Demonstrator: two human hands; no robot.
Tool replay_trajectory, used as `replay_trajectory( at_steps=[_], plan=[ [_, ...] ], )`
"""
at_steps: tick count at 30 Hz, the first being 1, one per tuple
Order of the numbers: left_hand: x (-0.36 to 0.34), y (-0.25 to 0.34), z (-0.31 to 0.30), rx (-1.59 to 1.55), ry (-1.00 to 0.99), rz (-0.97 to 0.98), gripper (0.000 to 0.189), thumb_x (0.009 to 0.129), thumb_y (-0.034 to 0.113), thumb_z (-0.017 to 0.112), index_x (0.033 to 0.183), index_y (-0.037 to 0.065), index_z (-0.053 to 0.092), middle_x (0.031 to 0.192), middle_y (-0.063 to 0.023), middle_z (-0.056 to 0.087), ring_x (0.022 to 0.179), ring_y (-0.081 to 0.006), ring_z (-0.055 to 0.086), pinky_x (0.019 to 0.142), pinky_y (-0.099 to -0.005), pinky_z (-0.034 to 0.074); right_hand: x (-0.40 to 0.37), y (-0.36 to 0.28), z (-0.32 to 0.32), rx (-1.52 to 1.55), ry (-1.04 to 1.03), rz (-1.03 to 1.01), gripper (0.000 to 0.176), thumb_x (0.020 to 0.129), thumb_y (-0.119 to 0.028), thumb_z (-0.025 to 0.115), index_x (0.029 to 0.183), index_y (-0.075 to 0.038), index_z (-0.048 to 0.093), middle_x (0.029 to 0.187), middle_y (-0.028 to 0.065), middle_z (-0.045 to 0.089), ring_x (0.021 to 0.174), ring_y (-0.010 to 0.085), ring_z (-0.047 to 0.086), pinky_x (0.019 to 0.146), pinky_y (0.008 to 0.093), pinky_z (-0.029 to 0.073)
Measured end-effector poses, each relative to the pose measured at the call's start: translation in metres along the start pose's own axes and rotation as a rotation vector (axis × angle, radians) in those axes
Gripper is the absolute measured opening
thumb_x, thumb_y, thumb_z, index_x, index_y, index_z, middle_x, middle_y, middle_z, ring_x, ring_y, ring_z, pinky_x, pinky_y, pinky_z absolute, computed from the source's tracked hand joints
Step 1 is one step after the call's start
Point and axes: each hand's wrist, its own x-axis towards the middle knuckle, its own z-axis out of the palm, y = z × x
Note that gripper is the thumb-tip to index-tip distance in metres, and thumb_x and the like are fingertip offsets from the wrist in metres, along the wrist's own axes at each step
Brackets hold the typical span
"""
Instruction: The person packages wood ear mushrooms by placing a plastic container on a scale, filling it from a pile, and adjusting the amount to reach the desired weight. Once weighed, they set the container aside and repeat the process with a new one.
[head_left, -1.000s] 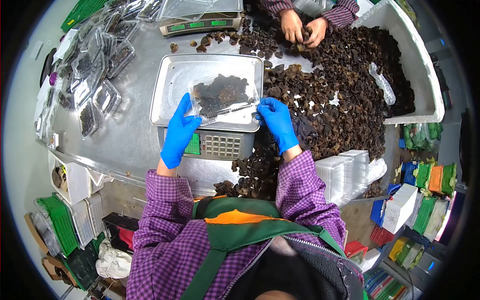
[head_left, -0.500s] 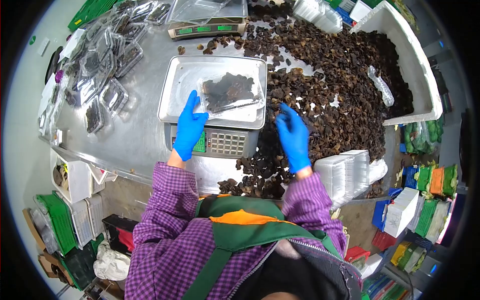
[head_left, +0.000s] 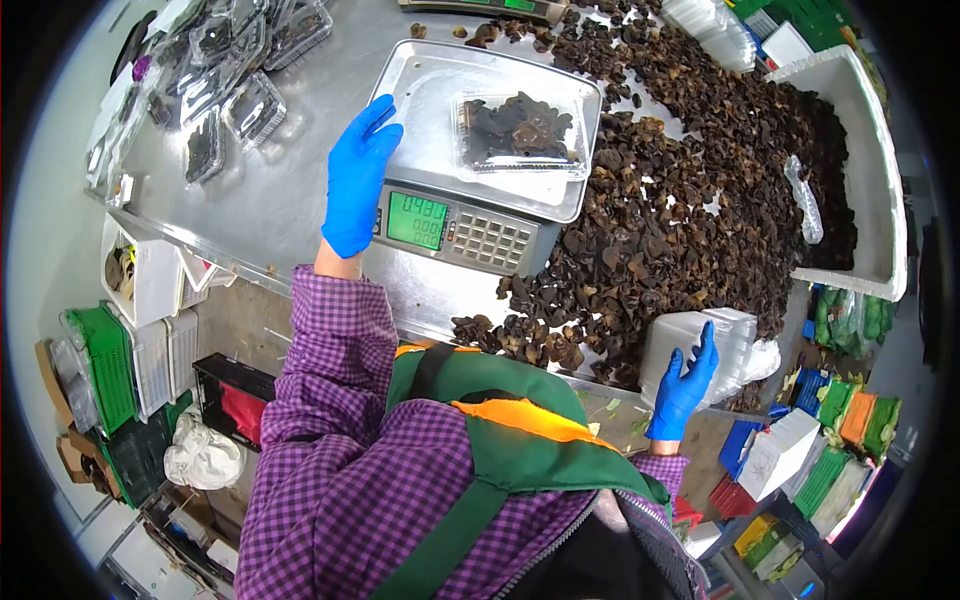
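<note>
Shifted from beside the scale to the stacked clear trays, the right hand spreads its fingers — contact unclear — while the left hand, empty, fingers parted, is by the pan bearing the filled container.

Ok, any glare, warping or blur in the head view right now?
Head view: fisheye curves the edge of the metal table, with black corners; head view: bright glints on the plastic boxes; head view: left hand and right hand fairly crisp, green display lit, its smaller digits hard to read.
</note>
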Motion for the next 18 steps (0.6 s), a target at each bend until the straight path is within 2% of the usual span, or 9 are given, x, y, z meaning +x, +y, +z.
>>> replay_trajectory(
  at_steps=[3,5,6,7,9,10,14,17,18],
  plan=[
    [0.003,0.001,-0.004,0.032,-0.003,0.01,0.045,0.091,0.017,0.059,0.133,0.004,0.052,0.13,-0.0074,0.056,0.112,-0.0145,0.053,0.094,-0.0281,0.042,-0.014,0.053,0.001,-0.109,0.086,-0.114,0.049,0.086,0.002,0.058,0.134,0.0,0.047,0.125,0.0154,0.058,0.112,0.0247,0.057,0.096,0.0333,0.043],
    [0.008,0.001,-0.003,0.052,0.001,0.009,0.045,0.091,0.018,0.059,0.133,0.004,0.052,0.129,-0.0073,0.057,0.113,-0.0147,0.053,0.095,-0.0284,0.042,-0.018,0.071,-0.009,-0.115,-0.184,0.242,0.044,0.084,0.002,0.062,0.127,0.003,0.051,0.12,0.0169,0.061,0.109,0.0244,0.059,0.094,0.0344,0.045],
    [0.009,0.003,-0.001,0.028,-0.015,0.004,0.045,0.091,0.019,0.059,0.133,0.004,0.052,0.129,-0.0073,0.057,0.113,-0.0151,0.053,0.096,-0.0291,0.041,-0.021,0.088,-0.008,0.075,-0.067,0.25,0.035,0.078,0.002,0.07,0.111,0.004,0.058,0.106,0.012,0.066,0.095,0.0182,0.062,0.087,0.0321,0.048],
    [0.012,0.004,0.003,0.004,-0.034,0.002,0.045,0.091,0.019,0.059,0.133,0.004,0.052,0.129,-0.0073,0.057,0.114,-0.0156,0.053,0.096,-0.0298,0.041,-0.017,0.083,-0.013,0.075,-0.068,0.253,0.035,0.078,0.002,0.07,0.111,0.004,0.058,0.106,0.012,0.066,0.095,0.0182,0.062,0.087,0.0321,0.048],
    [0.022,0.0,0.012,-0.002,-0.059,0.003,0.045,0.091,0.019,0.059,0.133,0.004,0.052,0.129,-0.0072,0.057,0.114,-0.0161,0.053,0.097,-0.0305,0.041,-0.005,0.061,-0.035,0.165,-0.143,0.327,0.029,0.074,0.002,0.075,0.098,0.002,0.06,0.093,0.0042,0.065,0.082,0.0115,0.058,0.078,0.0271,0.048],
    [0.027,-0.001,0.016,-0.008,-0.079,0.003,0.044,0.091,0.018,0.059,0.133,0.004,0.052,0.13,-0.0071,0.056,0.115,-0.0166,0.053,0.097,-0.0311,0.041,-0.002,0.058,-0.043,0.054,-0.094,0.36,0.024,0.072,0.0,0.078,0.088,-0.001,0.06,0.084,0.0,0.061,0.072,0.0086,0.053,0.072,0.0238,0.046],
    [0.051,-0.004,0.035,0.008,-0.119,0.023,0.046,0.09,0.017,0.06,0.133,0.003,0.051,0.131,-0.0094,0.055,0.116,-0.0183,0.053,0.099,-0.0325,0.041,0.012,0.042,-0.082,0.225,0.12,0.279,0.021,0.076,-0.001,0.077,0.091,0.0,0.062,0.087,0.0014,0.062,0.076,0.0092,0.054,0.074,0.0242,0.047],
    [0.07,-0.017,0.053,0.092,-0.12,0.062,0.059,0.086,0.023,0.068,0.137,0.001,0.046,0.134,-0.0156,0.052,0.118,-0.0215,0.052,0.101,-0.0332,0.04,0.024,0.003,-0.096,0.241,0.272,0.171,0.022,0.08,0.0,0.073,0.099,0.001,0.063,0.094,0.0036,0.064,0.083,0.0107,0.056,0.078,0.0251,0.047],
    [0.076,-0.025,0.06,0.216,-0.111,0.062,0.069,0.082,0.027,0.072,0.138,0.0,0.043,0.134,-0.0188,0.051,0.119,-0.0229,0.052,0.101,-0.0331,0.04,0.028,-0.011,-0.093,0.296,0.328,0.062,0.022,0.081,0.0,0.072,0.101,0.001,0.063,0.096,0.0041,0.064,0.085,0.0112,0.056,0.08,0.0256,0.047]
  ],
)
